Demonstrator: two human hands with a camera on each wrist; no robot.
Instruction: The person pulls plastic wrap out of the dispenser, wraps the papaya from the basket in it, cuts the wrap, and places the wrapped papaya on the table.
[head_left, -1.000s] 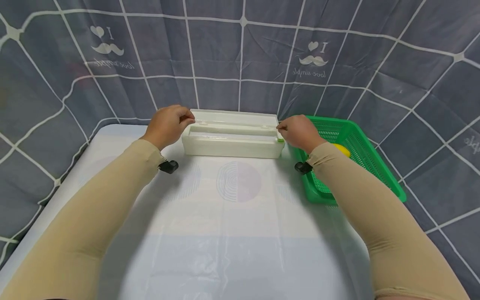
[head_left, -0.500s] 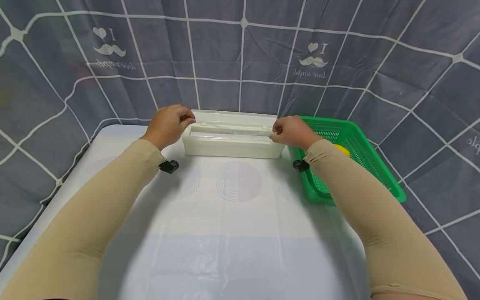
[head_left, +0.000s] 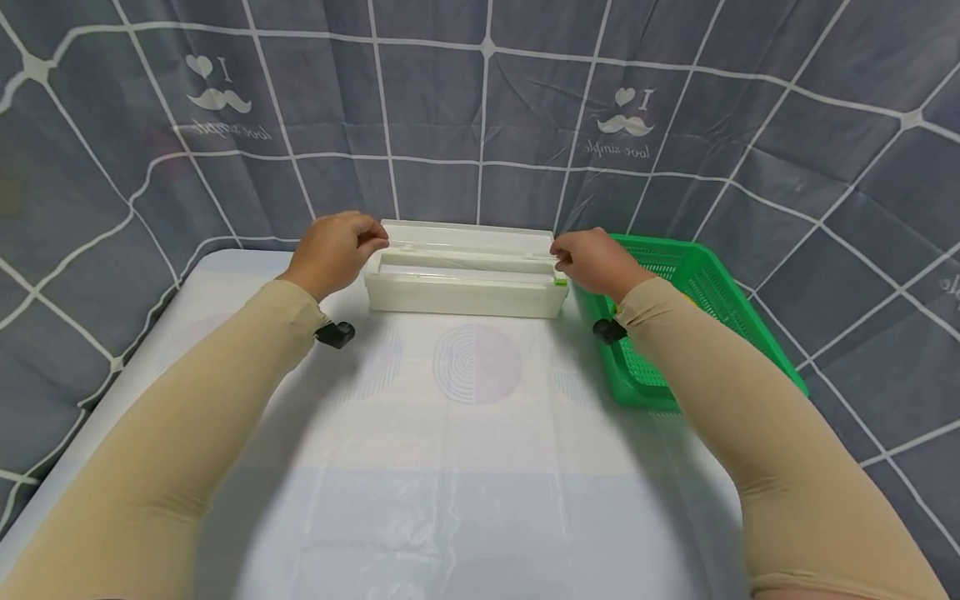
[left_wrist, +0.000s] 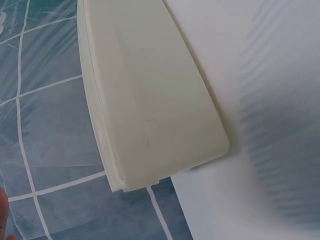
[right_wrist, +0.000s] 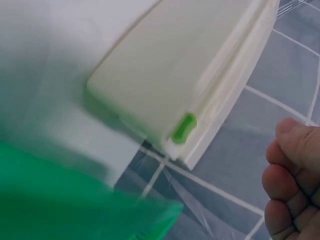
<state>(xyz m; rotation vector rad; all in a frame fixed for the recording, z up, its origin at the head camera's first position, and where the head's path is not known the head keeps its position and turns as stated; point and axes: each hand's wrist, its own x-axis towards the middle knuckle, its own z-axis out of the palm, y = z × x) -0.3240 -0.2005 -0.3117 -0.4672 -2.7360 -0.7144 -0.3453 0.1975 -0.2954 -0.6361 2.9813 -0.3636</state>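
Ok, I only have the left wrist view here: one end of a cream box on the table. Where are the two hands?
Observer: In the head view the left hand is at the left end of the cream box, and the right hand is at its right end.
Operator: Holding anything?
Observer: Both seem to pinch a clear film stretched between them above the box.
Operator: Anything beside it?
Observer: A green basket stands to its right. The right wrist view shows a green tab on that end.

Smooth cream plastic dispenser box [head_left: 465, 283], green plastic mesh basket [head_left: 697, 300], glossy tablecloth [head_left: 465, 467]
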